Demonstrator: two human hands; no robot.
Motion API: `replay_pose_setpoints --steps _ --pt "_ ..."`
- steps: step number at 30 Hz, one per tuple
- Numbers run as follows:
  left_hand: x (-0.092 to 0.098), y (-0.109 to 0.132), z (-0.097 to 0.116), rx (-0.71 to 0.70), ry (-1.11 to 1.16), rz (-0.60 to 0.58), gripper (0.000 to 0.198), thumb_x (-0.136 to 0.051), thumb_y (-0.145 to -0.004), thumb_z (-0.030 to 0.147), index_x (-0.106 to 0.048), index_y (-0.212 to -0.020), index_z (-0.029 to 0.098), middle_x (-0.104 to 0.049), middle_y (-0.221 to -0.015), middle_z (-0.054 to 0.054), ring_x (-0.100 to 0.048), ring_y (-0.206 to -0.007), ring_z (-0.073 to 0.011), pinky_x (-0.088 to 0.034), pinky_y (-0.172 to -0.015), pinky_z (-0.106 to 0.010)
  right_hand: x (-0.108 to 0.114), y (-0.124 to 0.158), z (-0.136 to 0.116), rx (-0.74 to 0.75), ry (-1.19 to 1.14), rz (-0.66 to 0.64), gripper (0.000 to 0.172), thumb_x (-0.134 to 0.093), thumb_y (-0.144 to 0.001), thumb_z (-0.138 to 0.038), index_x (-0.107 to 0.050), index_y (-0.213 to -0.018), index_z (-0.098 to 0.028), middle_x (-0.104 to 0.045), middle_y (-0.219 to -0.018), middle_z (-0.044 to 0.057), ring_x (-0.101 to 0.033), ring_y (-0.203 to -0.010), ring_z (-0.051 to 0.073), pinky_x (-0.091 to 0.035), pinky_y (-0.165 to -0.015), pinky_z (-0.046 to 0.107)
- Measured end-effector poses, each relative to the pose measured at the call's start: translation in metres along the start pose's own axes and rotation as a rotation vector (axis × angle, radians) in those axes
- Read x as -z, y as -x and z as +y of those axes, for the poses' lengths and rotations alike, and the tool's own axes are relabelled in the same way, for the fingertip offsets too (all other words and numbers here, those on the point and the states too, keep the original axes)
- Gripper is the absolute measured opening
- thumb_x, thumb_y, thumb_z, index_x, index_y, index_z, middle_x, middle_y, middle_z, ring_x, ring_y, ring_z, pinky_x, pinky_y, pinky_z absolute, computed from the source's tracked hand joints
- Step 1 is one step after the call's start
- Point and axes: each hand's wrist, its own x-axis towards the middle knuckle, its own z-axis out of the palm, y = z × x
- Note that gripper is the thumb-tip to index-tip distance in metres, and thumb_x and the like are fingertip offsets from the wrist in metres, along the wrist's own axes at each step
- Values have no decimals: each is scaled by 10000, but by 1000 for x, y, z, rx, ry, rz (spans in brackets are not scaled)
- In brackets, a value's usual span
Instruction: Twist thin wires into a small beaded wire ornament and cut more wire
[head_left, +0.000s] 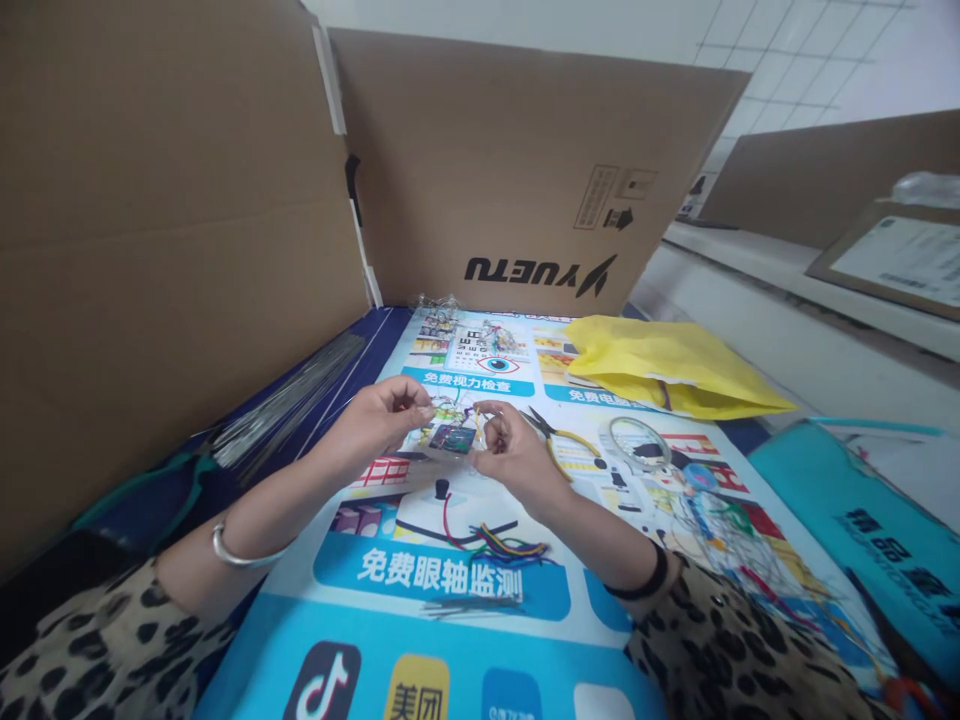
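My left hand (pixel 394 410) and my right hand (pixel 517 455) face each other above the printed sheet, their fingers pinched. Between them stretches a small tangle of thin wire with coloured threads (pixel 454 408); its exact shape is too fine to make out. The left fingertips close on its left side and the right fingertips on its right side. Close beyond my right hand lie yellow-handled pliers (pixel 570 450), jaws toward the hand. Nearer me rest a bundle of coloured threads (pixel 506 545) and several short grey wires (pixel 472 605).
Long straight wires (pixel 289 400) lie on the left. A wire coil (pixel 639 441) and a heap of wire and coloured pieces (pixel 727 520) are at right. A yellow bag (pixel 667 360) and a teal bag (pixel 862 530) lie beyond. Cardboard walls (pixel 517 170) stand behind and left.
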Motion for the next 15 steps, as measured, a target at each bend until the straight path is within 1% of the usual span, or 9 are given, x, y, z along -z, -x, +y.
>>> replay_pose_setpoints --steps 3,5,10,12,15 --pt "3 0 -1 8 44 -19 207 -656 -734 317 -512 -731 169 -382 -511 80 -258 -368 -11 -180 -346 -156 2 -2 4 19 53 23 527 -580 -527 -108 -504 -1038 -213 -500 -812 -18 -483 -731 136 -370 -590 252" --pt "6 -2 -2 15 103 -36 214 -663 -733 307 -498 -736 171 -376 -531 80 -247 -375 -6 -178 -352 -154 5 -4 8 4 26 22 513 -557 -525 -113 -512 -1027 -209 -533 -882 15 -517 -833 172 -398 -633 273" --pt "12 -6 -3 42 212 -43 239 -679 -720 286 -469 -716 173 -330 -529 86 -219 -379 -3 -145 -356 -153 11 -7 12 12 -128 -41 414 -607 -586 -142 -549 -989 -214 -570 -903 18 -547 -845 168 -420 -750 317" --pt "14 -7 -4 51 251 -34 237 -677 -721 282 -465 -718 176 -326 -532 86 -221 -379 -4 -139 -356 -155 12 -7 12 26 -182 -71 388 -629 -614 -153 -562 -991 -218 -583 -880 12 -545 -844 161 -420 -746 306" --pt "15 -7 -6 63 312 -35 230 -679 -718 264 -466 -730 180 -336 -538 85 -225 -377 -4 -133 -355 -154 14 -7 12 38 -222 -79 376 -669 -644 -195 -570 -1006 -226 -593 -881 11 -538 -826 151 -418 -687 275"
